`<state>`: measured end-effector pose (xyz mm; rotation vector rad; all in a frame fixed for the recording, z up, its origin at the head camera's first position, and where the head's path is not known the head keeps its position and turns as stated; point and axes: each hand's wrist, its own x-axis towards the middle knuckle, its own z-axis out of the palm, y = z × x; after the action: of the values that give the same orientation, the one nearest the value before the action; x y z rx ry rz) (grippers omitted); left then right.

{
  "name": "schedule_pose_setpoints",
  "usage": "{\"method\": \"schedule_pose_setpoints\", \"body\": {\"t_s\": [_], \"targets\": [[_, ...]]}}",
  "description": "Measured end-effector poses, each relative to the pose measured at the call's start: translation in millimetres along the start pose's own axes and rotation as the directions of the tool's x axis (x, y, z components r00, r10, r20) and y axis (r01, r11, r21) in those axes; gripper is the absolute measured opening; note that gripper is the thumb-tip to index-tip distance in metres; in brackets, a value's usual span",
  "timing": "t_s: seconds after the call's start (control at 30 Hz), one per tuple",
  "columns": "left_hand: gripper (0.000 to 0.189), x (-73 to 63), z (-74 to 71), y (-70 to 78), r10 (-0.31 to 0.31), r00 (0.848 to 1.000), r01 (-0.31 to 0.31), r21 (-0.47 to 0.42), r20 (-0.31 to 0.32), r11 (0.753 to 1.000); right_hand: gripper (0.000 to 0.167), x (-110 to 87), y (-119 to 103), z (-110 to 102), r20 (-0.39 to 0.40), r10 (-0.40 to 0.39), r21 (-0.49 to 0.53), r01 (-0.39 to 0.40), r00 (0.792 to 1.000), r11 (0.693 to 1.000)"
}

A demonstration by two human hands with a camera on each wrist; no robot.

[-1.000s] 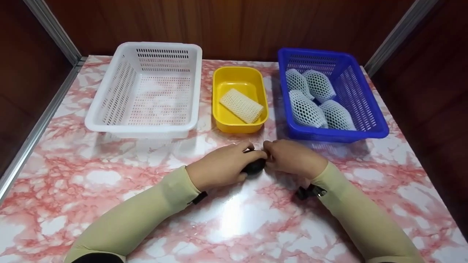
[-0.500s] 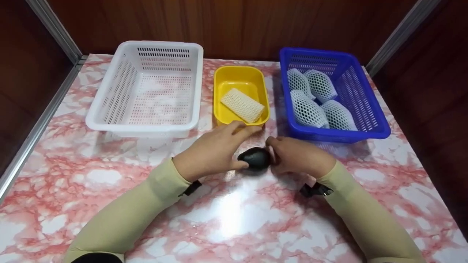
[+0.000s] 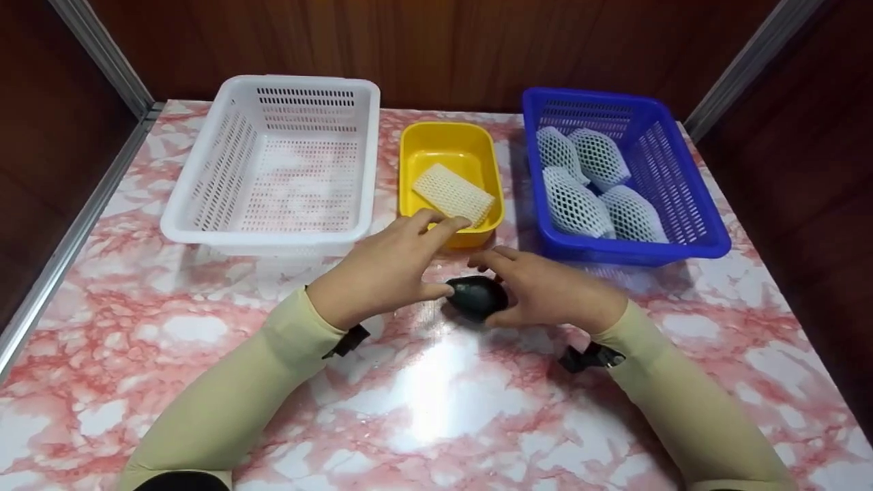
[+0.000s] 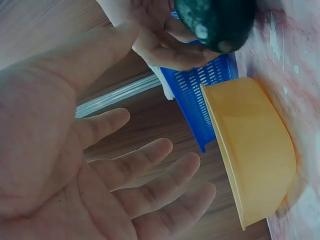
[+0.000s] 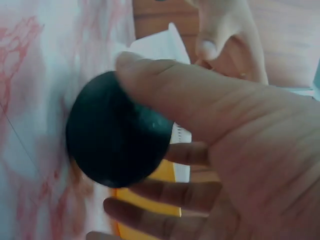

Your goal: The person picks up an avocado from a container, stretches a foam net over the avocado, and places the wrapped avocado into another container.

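Observation:
A dark green avocado (image 3: 477, 298) lies on the marbled table in front of the yellow tub (image 3: 451, 235). My left hand (image 3: 389, 269) is spread at its left, thumb tip close to the avocado's narrow end. In the left wrist view the fingers of the left hand (image 4: 115, 170) are apart and hold nothing. My right hand (image 3: 549, 290) is at the avocado's right end, thumb low and fingers extended past its far side. The right wrist view has the right thumb (image 5: 165, 85) overlapping the avocado (image 5: 117, 132); whether it touches cannot be told.
A folded white foam net sleeve (image 3: 453, 194) lies in the yellow tub. The blue basket (image 3: 689, 198) at right holds several net-covered pieces (image 3: 576, 204). At left stands a white basket (image 3: 174, 198). Wooden panels (image 3: 450, 54) rise behind the table.
My left hand has let go of the avocado and drawn back left and away, fingers spreading. The right fingers have uncurled and reached out past the avocado.

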<state>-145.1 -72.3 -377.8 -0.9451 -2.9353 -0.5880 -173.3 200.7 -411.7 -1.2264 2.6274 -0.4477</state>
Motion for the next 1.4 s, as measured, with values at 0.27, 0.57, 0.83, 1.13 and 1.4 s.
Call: {"method": "schedule_pose_setpoints", "body": {"t_s": [0.27, 0.57, 0.83, 1.13, 1.4], "targets": [[0.081, 4.9, 0.9, -4.5, -0.008, 1.000, 0.008, 0.020, -0.015, 1.000, 0.055, 2.1, -2, 5, -0.047, -0.096, -0.022, 0.095, 0.994, 0.995], [0.067, 25.9, 3.8, -10.5, -0.066, 0.997, 0.065, -0.015, -0.050, 0.998, 0.057, 2.3, -5, 4, -0.026, -0.140, -0.019, 0.140, 0.990, 0.990], [0.053, 59.6, -1.9, -9.9, -0.116, 0.992, 0.113, -0.046, -0.054, 0.993, 0.055, 1.0, -8, 4, -0.027, -0.127, -0.033, 0.126, 0.992, 0.991], [0.058, 104.9, -14.9, -11.8, -0.209, 0.973, 0.212, -0.017, 0.100, 0.977, 0.054, 3.2, -11, 5, -0.024, -0.122, -0.039, 0.121, 0.992, 0.992], [0.072, 136.9, -8.9, -15.1, -0.218, 0.903, 0.184, 0.126, 0.370, 0.975, 0.054, 0.7, -14, 7, -0.012, -0.096, 0.025, 0.096, 0.995, 0.995]]}}
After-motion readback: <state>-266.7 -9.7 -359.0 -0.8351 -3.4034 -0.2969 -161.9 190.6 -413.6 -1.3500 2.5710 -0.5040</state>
